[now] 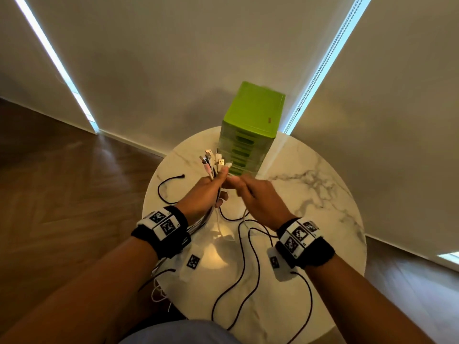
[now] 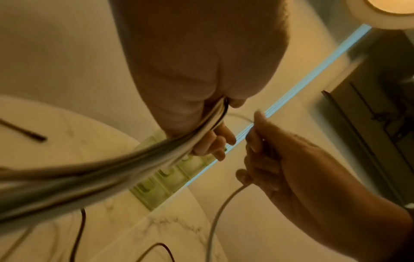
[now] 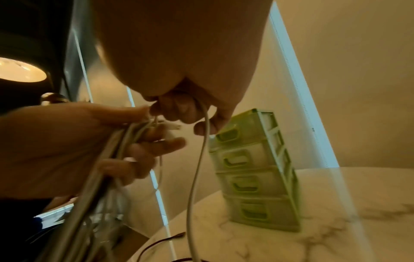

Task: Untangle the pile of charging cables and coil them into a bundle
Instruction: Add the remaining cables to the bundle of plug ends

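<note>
My left hand grips a bunch of charging cables above the round marble table; their plugs fan out past my thumb. The cable lengths trail down under my left wrist. My right hand, just to the right and touching the left, pinches a single white cable that hangs down to the table; its white plug lies by my left fingers. Loose black cables snake over the tabletop near me, and another black cable curls at the left.
A green mini drawer unit stands at the table's far edge, right behind my hands. Pale curtains hang behind the table, with bright gaps left and right. Wooden floor surrounds the table. A lit lamp glows overhead.
</note>
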Demonstrator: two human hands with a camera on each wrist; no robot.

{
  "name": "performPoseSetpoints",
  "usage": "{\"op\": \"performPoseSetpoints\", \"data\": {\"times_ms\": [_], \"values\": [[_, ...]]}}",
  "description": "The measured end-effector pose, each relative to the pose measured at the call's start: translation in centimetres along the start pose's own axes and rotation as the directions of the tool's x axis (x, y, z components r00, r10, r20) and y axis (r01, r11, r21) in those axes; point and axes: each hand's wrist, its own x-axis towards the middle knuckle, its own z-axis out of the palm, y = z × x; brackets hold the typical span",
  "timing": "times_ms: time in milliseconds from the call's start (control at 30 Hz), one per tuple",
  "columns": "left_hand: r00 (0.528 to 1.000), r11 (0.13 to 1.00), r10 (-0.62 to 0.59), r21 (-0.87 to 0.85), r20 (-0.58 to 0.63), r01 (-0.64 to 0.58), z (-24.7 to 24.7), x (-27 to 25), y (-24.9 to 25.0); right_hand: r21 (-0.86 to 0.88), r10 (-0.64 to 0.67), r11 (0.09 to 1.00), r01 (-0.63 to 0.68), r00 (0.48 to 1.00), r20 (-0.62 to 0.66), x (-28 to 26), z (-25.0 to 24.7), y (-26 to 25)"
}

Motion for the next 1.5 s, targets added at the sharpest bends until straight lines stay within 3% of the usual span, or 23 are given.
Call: {"op": "performPoseSetpoints", "data": {"times_ms": [67, 133, 233, 367, 467, 667, 800, 900, 967, 1100, 1233, 1333, 1400, 1500], "values": [[0.999, 0.995, 0.033, -0.099, 0.02, -0.031, 0.3, 0.1, 0.0, 0.1, -0.002, 0.995, -0.009, 0.994, 0.109, -0.6, 0.7, -1.2], [0.998, 0.974, 0.064, -0.22, 0.009, -0.06, 0.2, 0.5, 0.1, 0.239, 0.056, 0.965, -0.102, 0.98, 0.193, -1.3, 1.3, -1.5], [0.992, 0.957, 0.101, -0.266, -0.077, -0.118, -0.4, 0.9, 0.4, 0.344, 0.154, 0.901, -0.266, 0.935, 0.32, -2.3, 2.3, -0.8], [0.975, 0.906, 0.124, -0.379, -0.186, -0.188, -2.0, 1.0, 1.8, 0.238, 0.267, 0.871, -0.429, 0.821, 0.505, -4.5, 4.8, 2.8], [0.955, 0.884, 0.169, -0.391, -0.243, -0.256, -4.4, 1.4, 3.0, 0.06, 0.315, 0.901, -0.429, 0.744, 0.59, -6.8, 5.9, 4.8], [0.948, 0.878, 0.23, -0.372, -0.222, -0.3, -7.8, 1.5, 4.1, -0.102, 0.413, 0.9, -0.424, 0.753, 0.512, -7.3, 2.8, 9.1], [0.948, 0.923, 0.241, -0.253, -0.206, -0.289, -7.6, 1.3, 3.7, -0.282, 0.523, 0.847, -0.45, 0.8, 0.293, -6.0, -0.3, 11.5], [0.953, 0.961, 0.265, -0.035, -0.144, -0.273, -6.0, 1.3, 2.1, -0.189, 0.516, 0.849, -0.493, 0.85, 0.103, -3.8, -1.4, 10.5], [0.967, 0.966, 0.24, 0.118, -0.082, -0.23, -4.6, 1.3, 0.8, -0.092, 0.452, 0.889, -0.448, 0.891, 0.036, -2.4, -1.5, 8.9], [0.992, 0.945, 0.121, 0.31, -0.034, -0.104, -1.6, 1.1, -0.6, 0.11, 0.335, 0.932, -0.345, 0.937, 0.104, -0.8, -0.9, 3.6], [0.996, 0.965, 0.077, 0.253, -0.033, -0.067, 0.1, 1.0, -0.2, 0.258, 0.21, 0.933, -0.252, 0.961, 0.179, -0.4, -0.1, 0.0], [0.996, 0.989, 0.068, 0.139, -0.063, -0.059, 0.2, 1.4, 0.0, 0.381, 0.178, 0.885, -0.268, 0.95, 0.256, -0.8, 0.8, -0.1], [0.992, 0.987, 0.11, 0.122, -0.063, -0.102, -0.3, 1.8, -0.1, 0.339, 0.182, 0.896, -0.287, 0.933, 0.31, -1.3, 1.4, 1.1], [0.968, 0.979, 0.195, 0.092, -0.156, -0.183, -2.2, 2.4, 0.2, 0.102, 0.236, 0.949, -0.297, 0.89, 0.389, -2.6, 2.1, 4.3]]}}
